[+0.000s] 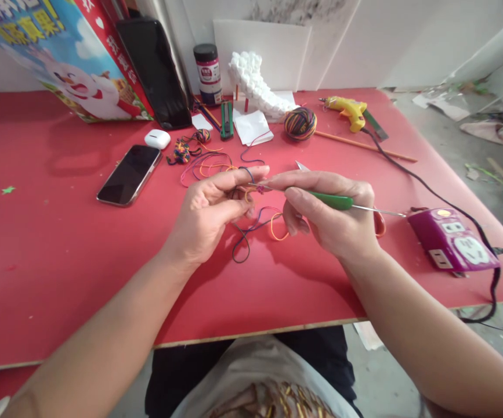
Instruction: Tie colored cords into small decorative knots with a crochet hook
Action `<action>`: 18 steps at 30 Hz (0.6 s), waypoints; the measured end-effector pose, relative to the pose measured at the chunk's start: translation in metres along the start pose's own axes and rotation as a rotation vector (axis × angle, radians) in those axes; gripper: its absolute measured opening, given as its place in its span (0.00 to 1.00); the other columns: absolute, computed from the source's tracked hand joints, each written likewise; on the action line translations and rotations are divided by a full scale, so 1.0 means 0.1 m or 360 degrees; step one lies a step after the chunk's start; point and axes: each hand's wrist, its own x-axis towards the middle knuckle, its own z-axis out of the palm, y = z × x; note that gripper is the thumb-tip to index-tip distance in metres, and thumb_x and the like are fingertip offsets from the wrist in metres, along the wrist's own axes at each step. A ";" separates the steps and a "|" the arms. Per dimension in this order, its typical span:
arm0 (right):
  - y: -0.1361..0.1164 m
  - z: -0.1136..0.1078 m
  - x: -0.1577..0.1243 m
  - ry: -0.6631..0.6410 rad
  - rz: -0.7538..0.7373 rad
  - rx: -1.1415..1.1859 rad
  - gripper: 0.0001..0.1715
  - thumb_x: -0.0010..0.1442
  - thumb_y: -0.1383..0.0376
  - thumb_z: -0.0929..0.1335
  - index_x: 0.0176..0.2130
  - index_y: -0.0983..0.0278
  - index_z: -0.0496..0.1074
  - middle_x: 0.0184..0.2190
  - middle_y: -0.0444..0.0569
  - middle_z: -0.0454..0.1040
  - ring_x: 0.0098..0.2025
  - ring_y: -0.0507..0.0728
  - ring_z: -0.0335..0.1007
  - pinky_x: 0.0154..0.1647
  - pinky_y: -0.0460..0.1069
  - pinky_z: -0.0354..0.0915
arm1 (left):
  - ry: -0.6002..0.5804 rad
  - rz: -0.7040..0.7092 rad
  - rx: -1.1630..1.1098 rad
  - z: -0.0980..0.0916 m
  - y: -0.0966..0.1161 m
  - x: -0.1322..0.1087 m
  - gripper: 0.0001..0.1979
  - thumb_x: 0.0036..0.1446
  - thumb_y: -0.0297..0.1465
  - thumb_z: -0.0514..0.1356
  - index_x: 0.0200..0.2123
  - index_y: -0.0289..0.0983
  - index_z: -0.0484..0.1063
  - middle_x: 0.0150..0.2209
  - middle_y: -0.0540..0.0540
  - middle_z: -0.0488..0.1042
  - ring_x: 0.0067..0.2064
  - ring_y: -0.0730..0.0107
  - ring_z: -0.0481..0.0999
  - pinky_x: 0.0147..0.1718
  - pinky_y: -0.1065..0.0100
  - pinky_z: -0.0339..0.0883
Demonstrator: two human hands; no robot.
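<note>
Pinched between the fingers of my left hand (216, 212) is multicoloured yarn (246, 194), with a dark strand looped round the index finger. My right hand (333, 212) grips a crochet hook by its green handle (332, 201); the metal tip points left and meets a small purple stitched piece (260, 189) at my left fingertips. Loose yellow, blue and dark strands (241, 247) hang onto the red table below both hands. Behind them lie more loops of yarn (205, 165), and a wound ball of multicoloured yarn (300, 123) sits farther back.
Left are a phone (129, 175), white earbud case (157, 139), upright black phone (153, 72) and printed bag (77, 64). Behind stand a dark jar (208, 75) and white textured model (255, 84). Right are a yellow glue gun (347, 110) and purple power socket (453, 241) with cables.
</note>
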 end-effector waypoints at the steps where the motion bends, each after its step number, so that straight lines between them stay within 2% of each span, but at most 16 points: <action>1: -0.01 -0.01 0.01 -0.0019 -0.0012 -0.0012 0.08 0.68 0.63 0.74 0.44 0.59 0.87 0.26 0.45 0.80 0.20 0.51 0.70 0.21 0.48 0.70 | -0.0010 -0.0020 -0.0035 -0.01 0.02 0.00 0.14 0.54 0.29 0.69 0.44 0.44 0.88 0.38 0.45 0.85 0.33 0.67 0.78 0.34 0.63 0.74; 4: -0.05 -0.01 0.02 -0.0075 -0.0067 -0.0035 0.08 0.67 0.66 0.74 0.44 0.61 0.87 0.29 0.46 0.82 0.20 0.50 0.70 0.21 0.48 0.71 | -0.0014 -0.0062 -0.0077 -0.02 0.07 0.02 0.11 0.59 0.39 0.69 0.40 0.41 0.88 0.42 0.42 0.86 0.33 0.66 0.79 0.32 0.64 0.73; 7: -0.07 0.00 0.03 -0.0113 -0.0126 -0.0019 0.09 0.65 0.69 0.74 0.43 0.61 0.87 0.30 0.46 0.83 0.20 0.49 0.70 0.22 0.47 0.71 | 0.0009 -0.0092 -0.0022 -0.03 0.06 0.05 0.19 0.62 0.49 0.68 0.38 0.39 0.88 0.35 0.42 0.84 0.31 0.69 0.78 0.29 0.67 0.72; 9: -0.07 0.00 0.03 -0.0140 -0.0146 -0.0009 0.09 0.65 0.69 0.74 0.43 0.61 0.87 0.32 0.47 0.84 0.20 0.48 0.71 0.22 0.47 0.72 | -0.0003 -0.0079 0.0030 -0.05 0.03 0.05 0.20 0.59 0.50 0.71 0.37 0.39 0.88 0.30 0.44 0.82 0.29 0.71 0.77 0.28 0.69 0.71; 12: -0.07 -0.01 0.04 -0.0174 -0.0154 -0.0005 0.09 0.65 0.69 0.74 0.43 0.61 0.87 0.36 0.48 0.85 0.20 0.48 0.71 0.21 0.47 0.71 | -0.0031 -0.0026 0.0067 -0.06 -0.01 0.05 0.17 0.52 0.46 0.77 0.38 0.40 0.88 0.28 0.46 0.82 0.26 0.73 0.75 0.28 0.69 0.72; 18: -0.06 -0.02 0.04 -0.0140 -0.0185 0.0002 0.09 0.66 0.67 0.75 0.45 0.60 0.87 0.30 0.46 0.83 0.20 0.48 0.71 0.21 0.46 0.71 | 0.0012 0.0009 -0.0010 0.00 0.04 0.01 0.16 0.47 0.34 0.80 0.41 0.42 0.88 0.29 0.48 0.82 0.25 0.73 0.75 0.26 0.68 0.73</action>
